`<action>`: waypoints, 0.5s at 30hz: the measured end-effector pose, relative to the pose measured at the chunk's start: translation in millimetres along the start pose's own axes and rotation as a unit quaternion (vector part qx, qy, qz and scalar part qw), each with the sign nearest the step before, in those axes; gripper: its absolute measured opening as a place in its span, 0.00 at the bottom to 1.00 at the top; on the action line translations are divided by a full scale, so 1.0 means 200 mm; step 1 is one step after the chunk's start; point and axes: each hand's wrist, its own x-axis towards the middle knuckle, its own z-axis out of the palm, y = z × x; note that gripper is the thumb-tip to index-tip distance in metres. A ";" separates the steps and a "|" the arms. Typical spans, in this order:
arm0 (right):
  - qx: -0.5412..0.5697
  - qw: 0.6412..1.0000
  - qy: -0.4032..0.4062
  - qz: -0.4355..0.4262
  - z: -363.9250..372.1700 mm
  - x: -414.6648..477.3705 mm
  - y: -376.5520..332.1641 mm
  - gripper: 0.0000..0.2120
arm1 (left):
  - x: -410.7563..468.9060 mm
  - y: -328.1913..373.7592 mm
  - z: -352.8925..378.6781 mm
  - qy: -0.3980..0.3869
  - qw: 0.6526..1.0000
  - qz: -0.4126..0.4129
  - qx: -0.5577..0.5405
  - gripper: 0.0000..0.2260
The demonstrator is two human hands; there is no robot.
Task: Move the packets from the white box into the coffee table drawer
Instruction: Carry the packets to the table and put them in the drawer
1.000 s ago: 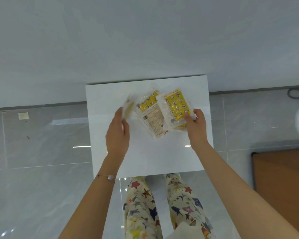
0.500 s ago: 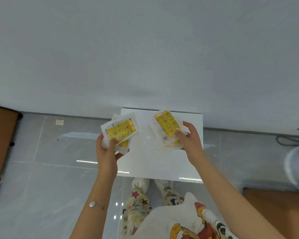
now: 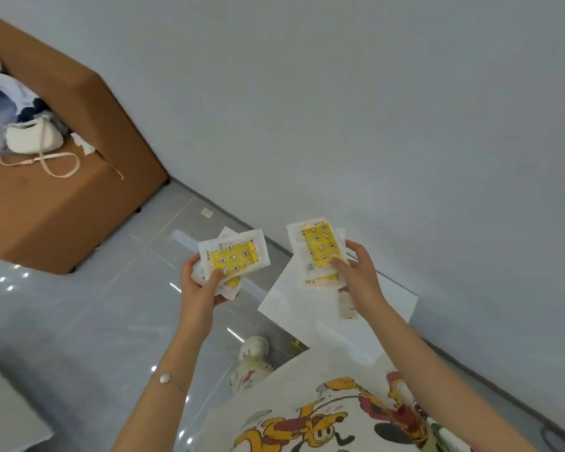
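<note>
Near the white box (image 3: 394,300), left hand (image 3: 199,290) and right hand (image 3: 361,280) clamp fingers (image 3: 216,278) on stacked packets (image 3: 235,257); loose lower packets may slip out.

Upper left you've got a brown sofa (image 3: 62,207) with a cream handbag (image 3: 33,140) and piled clothes (image 3: 0,96) on it; glossy grey tile floor (image 3: 79,321), grey wall (image 3: 340,93).

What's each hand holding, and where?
The left hand pinches the left packet stack by its lower corner; the right hand, the right packet stack by its lower corner.
</note>
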 end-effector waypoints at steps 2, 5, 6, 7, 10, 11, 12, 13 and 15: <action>-0.012 0.999 -0.037 0.002 0.12 -0.02 -0.05 0.19 | -0.03 0.03 -0.13 0.035 0.999 0.008 -0.009 0.19; -0.038 0.995 -0.095 -0.009 0.35 -0.05 -0.13 0.19 | -0.07 0.08 -0.33 0.087 0.995 0.014 -0.052 0.19; -0.049 0.992 -0.113 -0.014 0.43 -0.07 -0.15 0.19 | -0.09 0.09 -0.39 0.104 0.992 0.014 -0.065 0.17; -0.059 0.990 -0.128 -0.017 0.52 -0.08 -0.17 0.19 | -0.10 0.10 -0.46 0.119 0.990 0.016 -0.077 0.16; -0.093 0.980 -0.176 -0.028 0.82 -0.11 -0.21 0.20 | -0.10 0.13 -0.70 0.162 0.980 0.026 -0.111 0.13; -0.104 0.975 -0.192 -0.033 0.92 -0.13 -0.21 0.20 | -0.11 0.14 -0.78 0.178 0.977 0.027 -0.119 0.14; -0.111 0.972 -0.206 -0.036 1.03 -0.14 -0.21 0.20 | -0.10 0.15 -0.87 0.194 0.972 0.027 -0.126 0.15; -0.113 0.969 -0.218 -0.037 1.14 -0.15 -0.22 0.19 | -0.10 0.15 -0.96 0.210 0.968 0.028 -0.132 0.15; -0.119 0.963 -0.239 -0.034 1.37 -0.19 -0.21 0.19 | -0.09 0.17 -1.15 0.240 0.959 0.034 -0.145 0.14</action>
